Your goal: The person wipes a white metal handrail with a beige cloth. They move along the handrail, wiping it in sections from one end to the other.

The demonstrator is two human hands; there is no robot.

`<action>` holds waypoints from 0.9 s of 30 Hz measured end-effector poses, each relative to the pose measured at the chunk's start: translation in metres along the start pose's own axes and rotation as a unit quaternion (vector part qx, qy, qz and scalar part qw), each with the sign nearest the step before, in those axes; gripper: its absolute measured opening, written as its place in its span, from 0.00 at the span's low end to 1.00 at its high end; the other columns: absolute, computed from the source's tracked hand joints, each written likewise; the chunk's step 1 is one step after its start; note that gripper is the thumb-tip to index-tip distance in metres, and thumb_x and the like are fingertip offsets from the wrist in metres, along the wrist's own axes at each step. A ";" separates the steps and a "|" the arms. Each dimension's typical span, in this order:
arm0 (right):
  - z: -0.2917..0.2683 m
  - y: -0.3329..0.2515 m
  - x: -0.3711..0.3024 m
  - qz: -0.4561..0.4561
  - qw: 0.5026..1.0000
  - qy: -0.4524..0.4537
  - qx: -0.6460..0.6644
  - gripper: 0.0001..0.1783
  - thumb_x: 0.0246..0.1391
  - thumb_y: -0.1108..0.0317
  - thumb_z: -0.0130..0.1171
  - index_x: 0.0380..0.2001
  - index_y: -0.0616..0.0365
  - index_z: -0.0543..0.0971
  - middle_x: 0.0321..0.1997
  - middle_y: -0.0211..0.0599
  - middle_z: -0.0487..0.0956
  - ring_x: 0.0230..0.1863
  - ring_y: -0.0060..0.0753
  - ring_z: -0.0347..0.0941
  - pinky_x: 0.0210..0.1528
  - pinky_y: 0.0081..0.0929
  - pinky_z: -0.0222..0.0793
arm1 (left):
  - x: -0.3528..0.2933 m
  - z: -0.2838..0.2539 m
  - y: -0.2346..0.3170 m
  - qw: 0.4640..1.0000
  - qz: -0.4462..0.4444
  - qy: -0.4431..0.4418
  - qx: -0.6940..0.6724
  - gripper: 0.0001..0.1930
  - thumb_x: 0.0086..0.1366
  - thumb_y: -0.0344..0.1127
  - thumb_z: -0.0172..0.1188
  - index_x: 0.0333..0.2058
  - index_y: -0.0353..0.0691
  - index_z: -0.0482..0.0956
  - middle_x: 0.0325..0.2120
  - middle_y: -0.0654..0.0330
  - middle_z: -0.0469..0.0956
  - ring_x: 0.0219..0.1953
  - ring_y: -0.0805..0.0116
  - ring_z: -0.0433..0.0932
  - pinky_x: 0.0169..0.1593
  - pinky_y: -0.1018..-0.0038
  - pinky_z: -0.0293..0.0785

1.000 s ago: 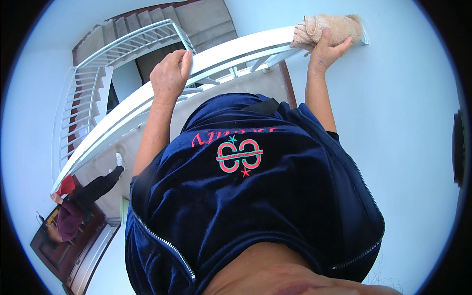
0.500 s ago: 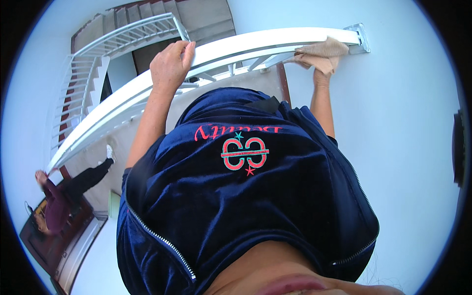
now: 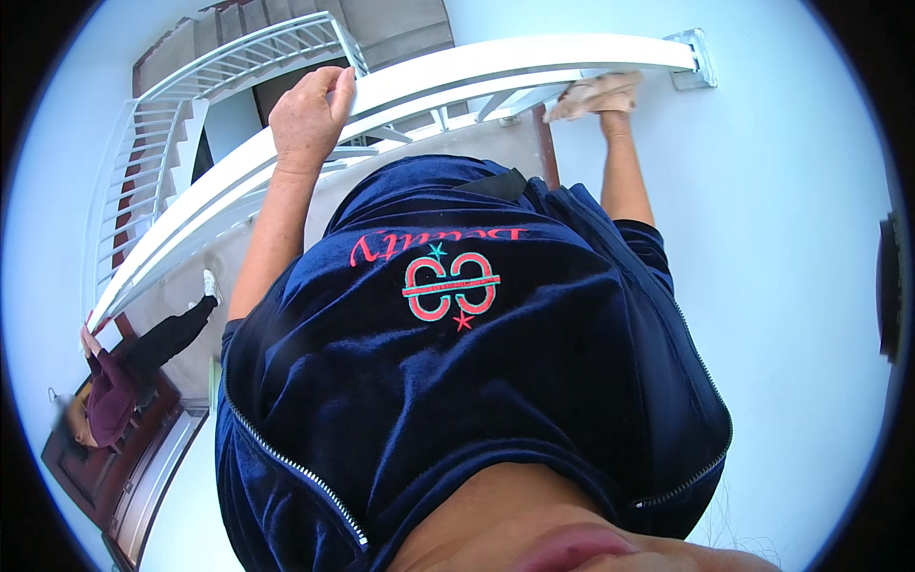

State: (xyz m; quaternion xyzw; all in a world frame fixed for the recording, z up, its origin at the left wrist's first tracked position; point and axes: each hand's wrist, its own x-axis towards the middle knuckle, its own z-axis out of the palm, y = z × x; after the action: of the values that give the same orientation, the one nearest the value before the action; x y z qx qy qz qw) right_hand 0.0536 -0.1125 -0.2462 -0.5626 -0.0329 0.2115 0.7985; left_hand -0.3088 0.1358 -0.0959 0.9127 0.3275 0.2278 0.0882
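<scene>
A long white handrail (image 3: 496, 59) curves across the view in front of me. My left hand (image 3: 311, 119) grips the rail left of the middle, thumb on the near side and the other fingers curled over and partly hidden. To the right, my right hand (image 3: 615, 121) holds a crumpled beige cloth (image 3: 600, 92) just below the rail's top bar, near its wall end. The cloth covers most of the fingers. Whether it touches the lower bar is hard to make out.
A metal bracket (image 3: 703, 59) joins the rail to the pale wall (image 3: 782, 238) at right. Beyond the rail lie stairs (image 3: 400, 33) and a lower white railing (image 3: 157, 143). Another person (image 3: 114, 396) stands at far left, hands at the rail's far end, beside a dark brown door (image 3: 81, 477).
My right hand and the cloth have shifted left and down from the rail's face to its underside. My left hand stays on the rail. The view has tilted slightly.
</scene>
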 end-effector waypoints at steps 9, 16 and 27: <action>-0.024 0.022 -0.041 -0.099 0.989 -0.040 -0.106 0.25 0.70 0.57 0.52 0.64 0.56 0.65 0.61 0.42 0.74 0.61 0.40 0.72 0.65 0.37 0.71 | 0.000 0.007 -0.009 1.000 0.021 0.015 0.000 0.14 0.69 0.47 0.59 0.35 0.45 0.87 0.30 0.60 0.86 0.31 0.61 0.85 0.36 0.68 0.79; -0.020 0.023 -0.064 -0.100 0.980 -0.119 -0.123 0.25 0.71 0.56 0.51 0.65 0.55 0.64 0.61 0.42 0.74 0.61 0.41 0.72 0.65 0.38 0.72 | -0.007 0.014 -0.014 0.996 0.067 0.055 0.022 0.15 0.70 0.48 0.58 0.32 0.46 0.86 0.23 0.63 0.84 0.23 0.69 0.82 0.27 0.73 0.77; 0.058 0.021 -0.054 -0.064 0.938 -0.265 -0.215 0.20 0.69 0.61 0.49 0.59 0.59 0.71 0.58 0.48 0.76 0.62 0.47 0.73 0.61 0.42 0.76 | -0.010 0.009 -0.013 0.995 0.057 -0.001 0.078 0.18 0.72 0.48 0.57 0.30 0.43 0.85 0.21 0.61 0.82 0.21 0.69 0.81 0.26 0.75 0.76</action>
State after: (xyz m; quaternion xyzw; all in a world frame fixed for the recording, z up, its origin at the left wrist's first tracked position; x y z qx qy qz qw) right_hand -0.0188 -0.0759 -0.2340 -0.6409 -0.3240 0.2898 0.6327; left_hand -0.3184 0.1392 -0.1109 0.9344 0.2915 0.2048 0.0037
